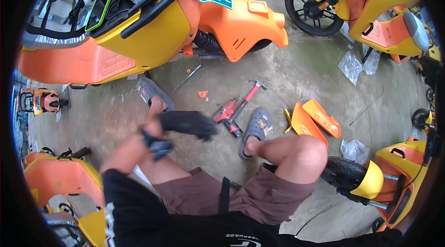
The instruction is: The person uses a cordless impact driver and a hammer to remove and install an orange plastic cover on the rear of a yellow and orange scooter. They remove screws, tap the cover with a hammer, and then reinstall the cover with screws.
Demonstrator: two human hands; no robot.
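My left hand (pixel 187 124), in a black glove, hangs over the floor between my feet and is blurred by motion. Its fingers point rightward, too smeared to show whether they are apart or closed on anything. Just beyond its fingertips lie a red power drill (pixel 226 111) and a hammer (pixel 250 96) with a red handle, one against the other. A long thin metal rod (pixel 186 80) rests on the floor near my left shoe. My right hand is out of view; only a black sleeve (pixel 352 237) shows at the lower right.
An orange and yellow scooter (pixel 157 29) stands in front, its orange rear fender (pixel 245 24) near the tools. Orange curved panels (pixel 321 117) lie right of my right shoe (pixel 257 129). More scooters (pixel 394 177) stand around. Plastic bags (pixel 351 67) litter the concrete floor.
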